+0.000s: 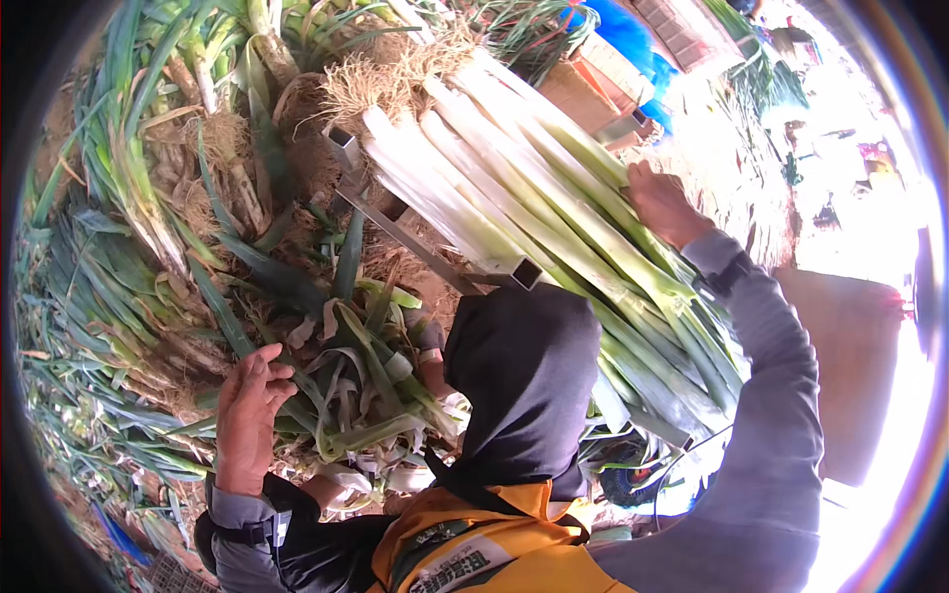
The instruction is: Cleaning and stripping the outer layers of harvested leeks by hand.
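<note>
My left hand point(250, 422) is raised at the left, palm turned inward, fingers curved and apart with nothing in them. Beneath it lie loose green leaves and peeled outer layers point(363, 385). A row of cleaned leeks point(519, 170) lies slanting across a metal frame point(415, 241), roots toward the top and green tops toward the lower right. On the far right side of this pile, my right hand point(663, 204) has its fingers curled over an outer leek point(600, 159). Part of the pile is hidden behind a black hood point(526, 385).
Unpeeled leeks with soil and roots point(141, 222) cover the ground at the left. A cardboard box point(597, 78) and blue plastic point(630, 37) stand beyond the pile. A brown panel-like object point(841, 370) is at the right. A wheel point(630, 478) shows below the green tops.
</note>
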A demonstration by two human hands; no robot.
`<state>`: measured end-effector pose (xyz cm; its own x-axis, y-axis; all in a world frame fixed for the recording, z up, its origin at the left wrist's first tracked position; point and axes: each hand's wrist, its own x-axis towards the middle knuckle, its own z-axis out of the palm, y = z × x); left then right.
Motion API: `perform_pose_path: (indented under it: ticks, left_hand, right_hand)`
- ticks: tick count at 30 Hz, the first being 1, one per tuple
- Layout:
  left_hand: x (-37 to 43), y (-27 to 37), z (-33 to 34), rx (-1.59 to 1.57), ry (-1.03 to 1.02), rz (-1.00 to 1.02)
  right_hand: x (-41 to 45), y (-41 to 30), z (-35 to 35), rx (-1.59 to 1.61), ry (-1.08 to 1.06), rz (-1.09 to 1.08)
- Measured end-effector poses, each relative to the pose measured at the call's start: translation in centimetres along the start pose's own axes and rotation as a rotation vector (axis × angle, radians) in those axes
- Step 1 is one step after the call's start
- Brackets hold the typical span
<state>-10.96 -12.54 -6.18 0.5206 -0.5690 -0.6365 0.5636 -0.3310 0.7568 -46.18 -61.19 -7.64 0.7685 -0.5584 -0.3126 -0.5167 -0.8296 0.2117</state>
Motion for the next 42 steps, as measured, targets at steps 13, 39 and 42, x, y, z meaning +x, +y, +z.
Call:
perform_pose_path:
  ticks: [13,39,42]
  left_hand:
    - [-0.5,-0.6,-1.5,0.020,-0.076,0.101]
    - [-1.0,-1.5,-1.7,0.046,-0.070,0.053]
    - [-1.3,-0.9,-0.7,0.057,-0.095,0.068]
  right_hand:
    - [-1.0,0.8,-1.5,0.171,0.065,0.065]
    - [1.4,-0.8,-1.5,0.054,0.174,-0.025]
    - [1.0,0.7,0.3,0.089,0.195,0.019]
